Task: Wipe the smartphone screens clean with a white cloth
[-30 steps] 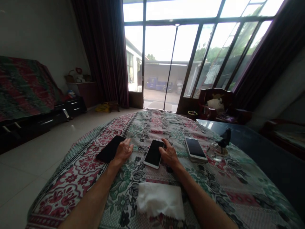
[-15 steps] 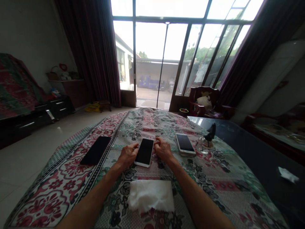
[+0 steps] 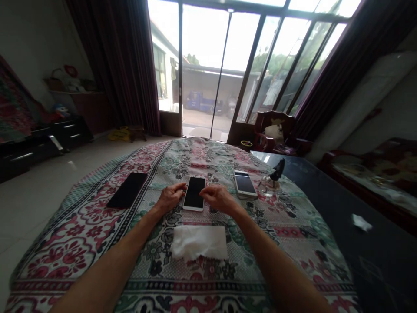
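Note:
A white-framed smartphone (image 3: 194, 194) with a dark screen lies face up on the patterned cloth, between my hands. My left hand (image 3: 170, 198) rests at its left edge, the index finger stretched toward the phone and the thumb apart from it. Bent over the right edge is my right hand (image 3: 219, 198), its thumb and fingertips pressed together at the screen; what they pinch, if anything, is too small to make out. Nearer to me lies a folded white tissue (image 3: 199, 242).
A larger black phone or tablet (image 3: 127, 190) lies at left. On the right sits a stack of phones (image 3: 245, 184), beside a small clear stand with a black top (image 3: 277, 170). The floral tablecloth (image 3: 78, 243) covers the table; a dark tabletop (image 3: 325, 191) adjoins it, with crumpled tissue (image 3: 361, 222).
My right hand has shifted left onto the phone's right edge, its fingertips now over the screen. My left hand stays by the left edge. The camera view has tilted down slightly.

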Action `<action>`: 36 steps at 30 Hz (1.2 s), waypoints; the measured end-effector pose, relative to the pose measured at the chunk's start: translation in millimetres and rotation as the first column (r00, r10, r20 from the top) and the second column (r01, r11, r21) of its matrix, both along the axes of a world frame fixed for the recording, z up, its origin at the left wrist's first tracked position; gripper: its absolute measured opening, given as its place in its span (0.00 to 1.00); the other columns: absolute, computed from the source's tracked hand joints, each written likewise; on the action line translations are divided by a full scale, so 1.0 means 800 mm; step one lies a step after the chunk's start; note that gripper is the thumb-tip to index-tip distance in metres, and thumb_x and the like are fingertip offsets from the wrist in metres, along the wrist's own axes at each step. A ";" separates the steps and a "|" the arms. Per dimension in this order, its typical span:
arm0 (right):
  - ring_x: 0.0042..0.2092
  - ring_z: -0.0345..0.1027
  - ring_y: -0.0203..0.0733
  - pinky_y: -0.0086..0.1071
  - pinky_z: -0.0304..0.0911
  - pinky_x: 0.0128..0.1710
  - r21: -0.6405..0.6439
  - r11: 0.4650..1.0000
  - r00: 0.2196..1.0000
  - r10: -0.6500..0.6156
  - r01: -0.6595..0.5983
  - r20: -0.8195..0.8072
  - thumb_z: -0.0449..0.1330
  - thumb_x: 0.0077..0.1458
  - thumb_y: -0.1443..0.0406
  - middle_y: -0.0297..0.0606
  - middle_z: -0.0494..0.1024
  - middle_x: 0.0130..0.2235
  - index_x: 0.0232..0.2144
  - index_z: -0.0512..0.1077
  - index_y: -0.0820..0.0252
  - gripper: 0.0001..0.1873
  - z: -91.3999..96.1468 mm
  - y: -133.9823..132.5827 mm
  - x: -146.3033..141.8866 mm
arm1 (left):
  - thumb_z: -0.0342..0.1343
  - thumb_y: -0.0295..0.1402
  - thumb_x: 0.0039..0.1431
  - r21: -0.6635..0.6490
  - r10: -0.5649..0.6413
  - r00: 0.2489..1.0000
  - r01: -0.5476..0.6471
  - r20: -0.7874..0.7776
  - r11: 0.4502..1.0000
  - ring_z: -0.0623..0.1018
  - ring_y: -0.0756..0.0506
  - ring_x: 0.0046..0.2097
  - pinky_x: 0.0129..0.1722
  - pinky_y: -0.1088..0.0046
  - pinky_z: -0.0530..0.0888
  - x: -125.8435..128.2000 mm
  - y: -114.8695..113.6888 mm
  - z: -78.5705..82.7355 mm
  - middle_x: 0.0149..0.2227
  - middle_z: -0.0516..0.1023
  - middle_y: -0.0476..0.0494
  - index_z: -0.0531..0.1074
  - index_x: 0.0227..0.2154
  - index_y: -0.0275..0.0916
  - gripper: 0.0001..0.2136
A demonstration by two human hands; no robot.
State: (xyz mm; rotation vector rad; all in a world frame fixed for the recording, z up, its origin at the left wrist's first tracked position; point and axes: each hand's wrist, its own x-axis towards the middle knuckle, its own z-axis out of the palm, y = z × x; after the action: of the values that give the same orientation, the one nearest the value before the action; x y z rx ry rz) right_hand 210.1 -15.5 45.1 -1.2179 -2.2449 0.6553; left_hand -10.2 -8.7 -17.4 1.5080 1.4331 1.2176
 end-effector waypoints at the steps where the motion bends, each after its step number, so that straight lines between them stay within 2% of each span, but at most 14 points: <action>1: 0.33 0.70 0.35 0.27 0.63 0.36 -0.056 0.991 0.992 0.121 -0.119 0.023 0.56 0.57 0.69 0.34 0.80 0.33 0.35 0.81 0.58 0.12 0.005 -0.008 0.002 | 0.53 0.34 0.50 -0.007 0.008 1.000 -0.008 0.012 1.000 0.82 0.46 0.35 0.38 0.72 0.77 0.001 -0.001 0.001 0.42 0.83 0.42 0.78 0.47 0.34 0.22; 3: 0.32 0.69 0.33 0.26 0.61 0.33 -0.142 0.941 0.947 0.317 -0.307 0.053 0.58 0.58 0.66 0.32 0.79 0.32 0.35 0.81 0.57 0.10 0.014 -0.024 0.004 | 0.53 0.34 0.49 -0.019 0.016 1.000 -0.016 0.024 1.000 0.82 0.46 0.35 0.38 0.72 0.77 0.002 -0.002 0.003 0.42 0.83 0.42 0.78 0.47 0.35 0.22; 6: 0.34 0.68 0.34 0.26 0.60 0.34 -0.148 0.893 0.888 0.443 -0.425 0.123 0.64 0.54 0.62 0.33 0.78 0.35 0.38 0.80 0.55 0.09 0.020 -0.045 0.000 | 0.53 0.35 0.49 -0.031 0.004 0.999 -0.003 0.036 1.000 0.81 0.47 0.34 0.38 0.73 0.77 0.002 -0.003 0.005 0.42 0.83 0.43 0.78 0.47 0.35 0.22; 9: 0.34 0.67 0.35 0.27 0.60 0.34 -0.101 0.895 0.869 0.446 -0.435 0.214 0.70 0.48 0.60 0.35 0.77 0.37 0.42 0.79 0.55 0.16 0.017 -0.063 -0.011 | 0.53 0.35 0.49 -0.049 0.008 0.997 -0.004 0.076 0.999 0.80 0.48 0.34 0.35 0.74 0.76 0.001 -0.003 0.007 0.42 0.83 0.42 0.78 0.47 0.35 0.22; 12: 0.37 0.67 0.37 0.29 0.61 0.37 -0.057 0.897 0.855 0.435 -0.438 0.283 0.71 0.46 0.61 0.38 0.75 0.41 0.44 0.76 0.57 0.21 0.009 -0.077 -0.024 | 0.55 0.36 0.47 -0.076 0.022 0.992 -0.013 0.127 0.997 0.80 0.48 0.33 0.33 0.73 0.76 0.002 -0.005 0.011 0.41 0.83 0.41 0.78 0.45 0.35 0.21; 16: 0.40 0.66 0.40 0.31 0.61 0.38 -0.011 0.900 0.831 0.407 -0.436 0.380 0.61 0.53 0.68 0.41 0.73 0.42 0.42 0.76 0.56 0.13 -0.001 -0.093 -0.038 | 0.56 0.35 0.46 -0.077 0.022 0.987 -0.009 0.160 0.997 0.80 0.48 0.33 0.32 0.74 0.75 0.004 -0.006 0.015 0.41 0.83 0.41 0.78 0.44 0.34 0.21; 18: 0.41 0.65 0.42 0.31 0.61 0.39 0.010 0.901 0.831 0.396 -0.434 0.390 0.57 0.55 0.70 0.42 0.72 0.42 0.42 0.76 0.57 0.13 -0.005 -0.100 -0.043 | 0.56 0.35 0.46 -0.075 0.022 0.986 -0.009 0.167 0.997 0.80 0.48 0.33 0.32 0.74 0.75 0.004 -0.007 0.015 0.41 0.83 0.40 0.78 0.44 0.34 0.21; 22: 0.42 0.65 0.41 0.30 0.61 0.39 -0.008 0.913 0.856 0.387 -0.409 0.342 0.56 0.53 0.73 0.42 0.71 0.43 0.44 0.75 0.56 0.17 -0.010 -0.104 -0.046 | 0.56 0.35 0.46 -0.067 0.020 0.987 -0.009 0.161 0.998 0.79 0.48 0.32 0.32 0.74 0.75 0.004 -0.007 0.014 0.39 0.83 0.41 0.78 0.44 0.34 0.21; 26: 0.41 0.67 0.39 0.30 0.62 0.42 -0.019 0.933 0.893 0.351 -0.360 0.283 0.55 0.52 0.76 0.41 0.72 0.42 0.42 0.77 0.57 0.19 -0.001 -0.082 -0.036 | 0.56 0.35 0.47 -0.059 0.014 0.989 -0.006 0.144 0.998 0.80 0.48 0.32 0.33 0.73 0.76 0.002 -0.005 0.011 0.40 0.83 0.42 0.79 0.44 0.35 0.20; 29: 0.43 0.67 0.39 0.32 0.62 0.45 0.075 0.977 0.964 0.183 -0.200 0.193 0.53 0.52 0.78 0.41 0.73 0.42 0.41 0.77 0.59 0.19 0.004 -0.048 -0.025 | 0.56 0.34 0.48 -0.064 0.021 0.990 -0.012 0.142 0.998 0.81 0.48 0.33 0.33 0.74 0.76 0.001 -0.001 0.006 0.40 0.83 0.42 0.79 0.44 0.36 0.19; 32: 0.45 0.68 0.41 0.35 0.62 0.47 0.186 0.982 0.994 0.021 -0.041 0.110 0.51 0.57 0.76 0.43 0.74 0.43 0.41 0.76 0.59 0.17 -0.003 -0.019 -0.020 | 0.56 0.34 0.47 -0.059 0.025 0.988 -0.017 0.151 0.998 0.81 0.47 0.32 0.32 0.74 0.76 0.001 0.002 0.001 0.39 0.83 0.42 0.79 0.44 0.36 0.20; 34: 0.50 0.67 0.43 0.38 0.60 0.52 0.241 0.971 0.995 -0.014 -0.010 0.100 0.51 0.61 0.72 0.45 0.75 0.47 0.43 0.76 0.59 0.15 -0.012 -0.012 -0.022 | 0.55 0.35 0.47 -0.040 0.014 0.990 -0.008 0.140 0.999 0.81 0.47 0.33 0.33 0.73 0.76 0.000 0.004 -0.003 0.40 0.83 0.42 0.78 0.45 0.35 0.21; 36: 0.54 0.66 0.44 0.40 0.57 0.57 0.265 0.963 0.992 0.010 -0.043 0.126 0.51 0.64 0.69 0.45 0.75 0.52 0.45 0.75 0.59 0.14 -0.021 -0.015 -0.026 | 0.55 0.35 0.47 -0.022 0.004 0.995 -0.002 0.103 1.000 0.82 0.45 0.35 0.36 0.72 0.77 0.000 0.004 -0.004 0.40 0.83 0.42 0.78 0.46 0.35 0.22</action>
State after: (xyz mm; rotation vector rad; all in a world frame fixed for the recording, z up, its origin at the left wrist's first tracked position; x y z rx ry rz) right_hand 189.4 -27.7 28.2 -1.1215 -2.3626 0.2783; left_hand -10.4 -5.4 -20.8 1.4074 1.3769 1.2591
